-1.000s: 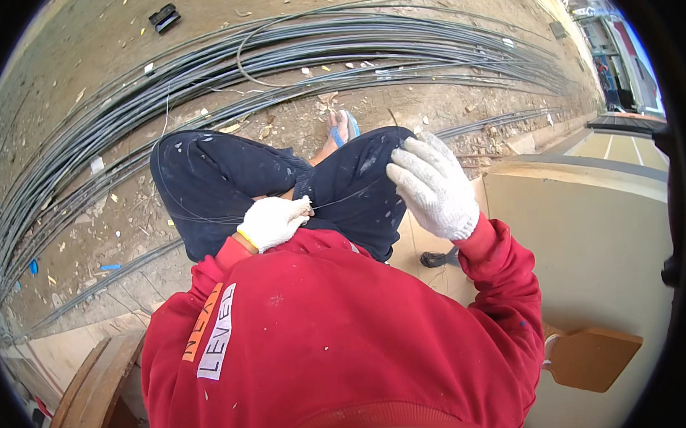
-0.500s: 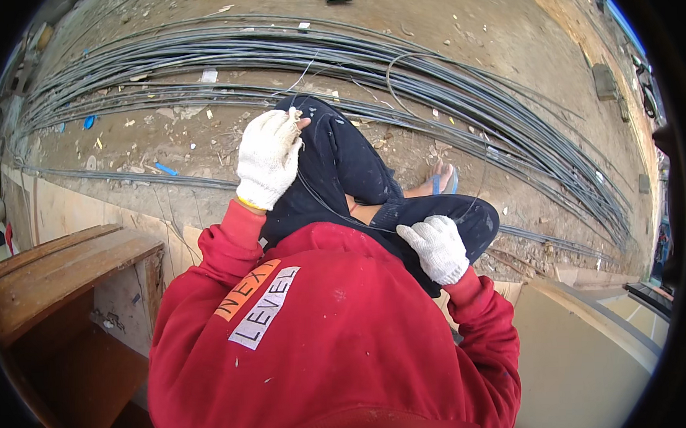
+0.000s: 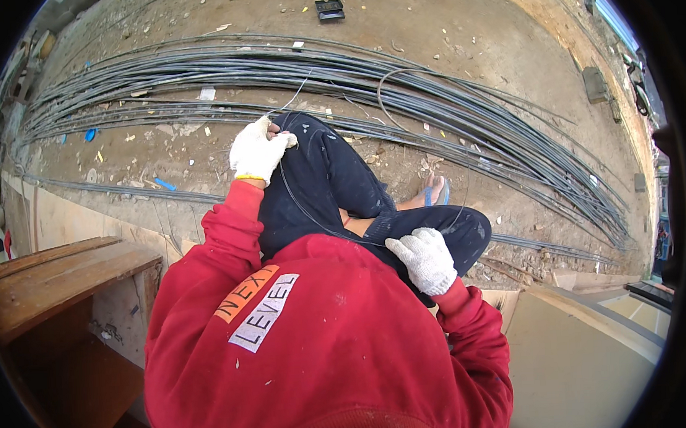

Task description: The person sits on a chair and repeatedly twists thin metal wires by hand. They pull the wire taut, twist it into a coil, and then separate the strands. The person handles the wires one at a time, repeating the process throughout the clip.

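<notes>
A thin wire [image 3: 303,213] sags in a curve across my lap between my two hands, both in white knit gloves. My left hand [image 3: 257,150] is closed on the wire beside my raised left knee, and a pale loose end [image 3: 299,87] sticks out past its fingers. Over my right thigh, my right hand [image 3: 424,262] pinches the same wire between thumb and fingers. From there a further length of it arcs up beyond my right knee. The exact fingertip contact is too small to make out.
A long bundle of dark rods or cables [image 3: 199,66] lies across the dirt ground ahead. A wooden shelf unit [image 3: 70,279] stands at left, a beige panel [image 3: 579,357] at right. A black box-like object [image 3: 329,11] lies at the far side, a blue scrap [image 3: 165,184] at left.
My left hand has moved slightly left and its wrist has turned, the wire still in it. My right hand keeps its pinch nearly in place. The whole view has shifted a little.
</notes>
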Available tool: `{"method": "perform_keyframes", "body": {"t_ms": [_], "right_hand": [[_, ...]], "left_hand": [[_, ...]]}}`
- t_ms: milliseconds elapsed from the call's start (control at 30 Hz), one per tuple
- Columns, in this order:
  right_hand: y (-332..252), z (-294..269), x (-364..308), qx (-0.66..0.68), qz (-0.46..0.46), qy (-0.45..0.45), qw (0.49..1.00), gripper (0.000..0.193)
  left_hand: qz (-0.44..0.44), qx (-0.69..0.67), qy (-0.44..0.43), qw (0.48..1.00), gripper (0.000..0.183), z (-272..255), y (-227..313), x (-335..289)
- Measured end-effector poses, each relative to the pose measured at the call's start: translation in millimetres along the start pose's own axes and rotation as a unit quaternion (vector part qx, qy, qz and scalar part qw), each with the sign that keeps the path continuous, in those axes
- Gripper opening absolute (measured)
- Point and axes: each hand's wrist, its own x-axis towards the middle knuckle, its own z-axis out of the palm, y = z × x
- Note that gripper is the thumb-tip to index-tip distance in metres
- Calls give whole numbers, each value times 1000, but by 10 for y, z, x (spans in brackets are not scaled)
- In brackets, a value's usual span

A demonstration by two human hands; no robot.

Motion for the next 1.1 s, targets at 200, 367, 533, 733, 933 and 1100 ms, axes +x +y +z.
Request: {"method": "perform_keyframes", "body": {"t_ms": [200,367,533,733,933,1100], "right_hand": [[21,31,-37,-10,13,7,1000,39],[41,89,-11,-12,-7,35,999,39],[77,70,1,-11,-6,33,999,38],[143,-49,-32,-9,36,96,995,39],[291,-428,36,18,10,272,962,45],[438,-827,127,-55,12,423,904,48]], "left_hand": [[-15,-36,17,999,31,-26,-44,98],[-93,-197,-32,975,21,-49,-102,123],[-54,-97,-30,993,30,-96,-135,162],[-65,-487,-123,862,30,-313,-255,196],[190,-630,-301,691,63,-516,105,-33],[279,-376,-211,858,100,-723,591,-330]]}}
